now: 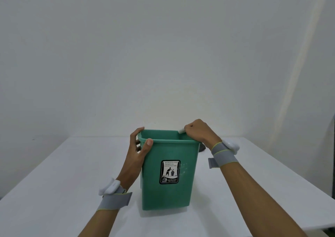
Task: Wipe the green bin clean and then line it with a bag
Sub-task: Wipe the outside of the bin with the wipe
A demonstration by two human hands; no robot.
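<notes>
Setting: white bench [54, 182], plain wall behind.
Green bin [168, 173]: upright, mid-bench before you.
Left hand [138, 150]: your fingers wrap its left rim.
Right hand [198, 132]: fingers pinch a white wipe [181, 130] on the far-right rim.

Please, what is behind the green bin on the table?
A small dark object peeks out behind the green bin, near the right hand. The bin covers most of it, so I cannot identify it.

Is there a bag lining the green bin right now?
No, the bin shows bare green rim and inner wall, while the right hand presses a small white wipe on its rim.
</notes>
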